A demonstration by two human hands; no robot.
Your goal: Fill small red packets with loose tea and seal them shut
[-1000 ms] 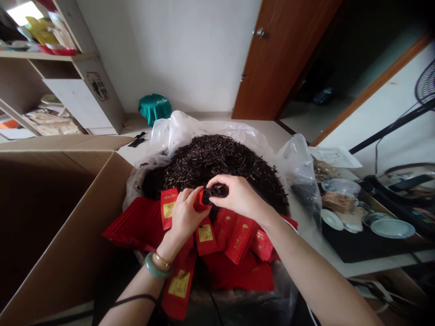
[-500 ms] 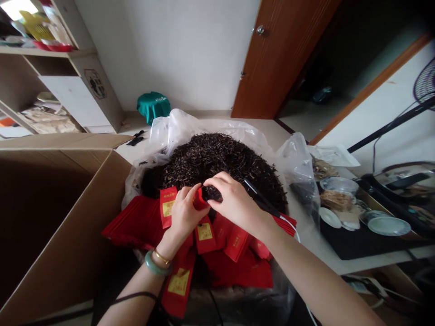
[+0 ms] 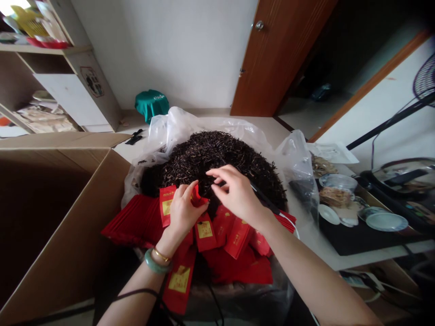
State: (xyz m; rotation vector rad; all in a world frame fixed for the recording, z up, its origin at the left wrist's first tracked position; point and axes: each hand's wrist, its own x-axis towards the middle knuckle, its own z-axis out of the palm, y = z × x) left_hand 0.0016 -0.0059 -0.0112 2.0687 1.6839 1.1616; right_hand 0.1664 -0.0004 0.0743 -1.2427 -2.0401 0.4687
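Observation:
My left hand [image 3: 183,207] is closed around a small red packet [image 3: 198,197], its upper edge showing between thumb and fingers. To the right of it, my right hand [image 3: 234,188] hovers over dark, dry leaves [image 3: 217,149] that look like loose tea. Its thumb and fingers are apart, with nothing visible between them. The leaves lie heaped in a clear plastic bag [image 3: 183,120]. Below my hands lie several red packets with gold labels, such as one packet [image 3: 205,230] under my left hand. Behind my right forearm a black, pen-like tool [image 3: 267,199] with a white cord rests partly hidden.
An open cardboard box [image 3: 112,190] stands at the left. Stacked red packets [image 3: 136,222] lean beside it. On the right, a low table carries a black mat [image 3: 346,240], a plastic tub [image 3: 338,182] and lids. A teal covered bin [image 3: 152,105] stands by the wall.
My right hand has drawn away from the red packet, and its fingers have spread. The left hand still holds the packet in about the same place.

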